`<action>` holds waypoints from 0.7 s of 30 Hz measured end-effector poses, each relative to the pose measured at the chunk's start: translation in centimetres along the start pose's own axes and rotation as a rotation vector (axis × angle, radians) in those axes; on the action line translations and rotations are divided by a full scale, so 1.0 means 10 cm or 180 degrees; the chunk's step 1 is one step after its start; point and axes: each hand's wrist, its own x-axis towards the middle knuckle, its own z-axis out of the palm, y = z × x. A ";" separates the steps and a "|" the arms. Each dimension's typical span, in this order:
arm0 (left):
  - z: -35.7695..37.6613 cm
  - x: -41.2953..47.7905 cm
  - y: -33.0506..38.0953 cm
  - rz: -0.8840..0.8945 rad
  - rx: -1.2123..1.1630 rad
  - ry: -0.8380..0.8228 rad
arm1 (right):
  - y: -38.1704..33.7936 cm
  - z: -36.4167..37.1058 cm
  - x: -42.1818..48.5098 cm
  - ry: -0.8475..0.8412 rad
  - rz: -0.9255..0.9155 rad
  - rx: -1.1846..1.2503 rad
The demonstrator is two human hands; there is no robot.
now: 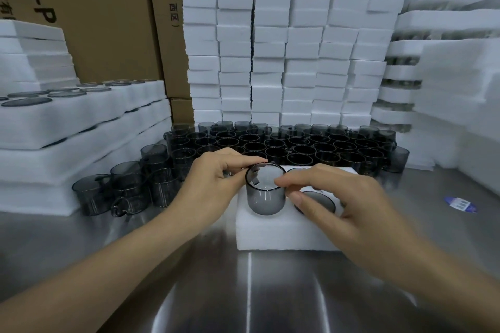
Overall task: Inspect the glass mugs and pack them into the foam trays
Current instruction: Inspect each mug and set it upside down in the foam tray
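Both hands held one glass mug [266,199] by its rim, L hand [213,178] pinching left, R hand [349,205] right; mug upright at foam tray [270,235] on table [243,292].

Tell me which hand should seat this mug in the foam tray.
Left, probably. The left hand pinches the rim of the mug, which stands upright at the left slot of the foam tray. The right hand meets the rim, but blur hides its grip, and it lies over the neighbouring filled slot.
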 end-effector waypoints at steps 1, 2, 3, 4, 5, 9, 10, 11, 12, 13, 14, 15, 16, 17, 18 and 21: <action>0.00 0.00 0.00 -0.0001 -0.0007 -0.0005 | -0.01 0.00 0.00 -0.0006 -0.0011 0.0009; 0.01 0.00 0.01 -0.0003 -0.0006 -0.0008 | -0.02 -0.01 -0.01 -0.0022 -0.0012 0.0002; 0.01 0.00 0.01 -0.0006 0.0003 -0.0016 | -0.03 -0.01 -0.01 -0.0047 -0.0009 -0.0015; 0.02 0.00 0.01 -0.0008 0.0014 -0.0031 | -0.05 -0.02 -0.01 -0.0077 -0.0002 -0.0026; 0.02 0.00 0.01 -0.0006 0.0026 -0.0048 | -0.06 -0.02 -0.02 -0.0102 0.0002 -0.0014; 0.02 -0.01 0.01 0.0006 0.0008 -0.0086 | -0.10 -0.02 -0.02 -0.0127 0.0011 0.0129; 0.02 -0.01 0.01 0.0001 -0.0010 -0.0094 | -0.10 -0.02 -0.03 -0.0129 0.0035 0.0176; 0.02 -0.01 0.01 -0.0006 -0.0030 -0.0107 | -0.11 -0.02 -0.03 -0.0131 0.0056 0.0227; 0.02 -0.01 0.02 -0.0018 -0.0055 -0.0133 | -0.12 -0.02 -0.03 -0.0136 0.0074 0.0273; 0.02 -0.02 0.02 -0.0041 -0.0073 -0.0177 | -0.13 -0.02 -0.03 -0.0144 0.0083 0.0301; 0.02 -0.02 0.03 -0.0073 -0.0060 -0.0232 | -0.13 -0.03 -0.04 -0.0149 0.0081 0.0298; 0.02 -0.02 0.03 -0.0103 -0.0012 -0.0281 | -0.13 -0.03 -0.04 -0.0154 0.0070 0.0272; 0.02 -0.02 0.03 -0.0122 0.0061 -0.0319 | -0.13 -0.03 -0.04 -0.0160 0.0064 0.0241; 0.01 -0.02 0.03 -0.0131 0.0138 -0.0351 | -0.13 -0.03 -0.04 -0.0170 0.0071 0.0220; 0.00 -0.02 0.04 -0.0134 0.0211 -0.0383 | -0.13 -0.03 -0.04 -0.0174 0.0083 0.0211; -0.04 -0.01 0.06 -0.0111 0.0377 -0.0513 | -0.12 -0.03 -0.04 -0.0156 0.0086 0.0199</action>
